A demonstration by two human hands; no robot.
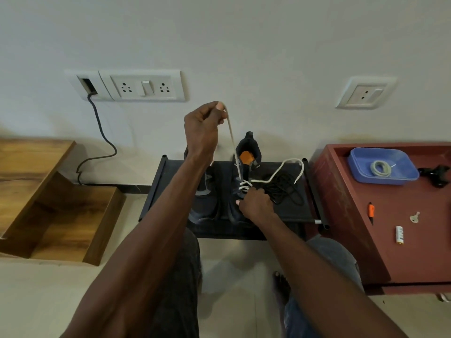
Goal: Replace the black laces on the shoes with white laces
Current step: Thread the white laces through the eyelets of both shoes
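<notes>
pinching white lace (231, 140) in left hand (202, 128), right hand (255, 201) gripping shoe (240, 191), black rack (290, 211), white wall (244, 45)

Head-worn view, angled down, close over rack (156, 189)

The left forearm covers most of the left shoe (203, 191), and the right hand (256, 203) hides the toe end of the right shoe (244, 167) and which eyelets the white lace (275, 173) enters. The red table (353, 215) runs off the right edge. The battery (399, 234) label is too small to read
</notes>
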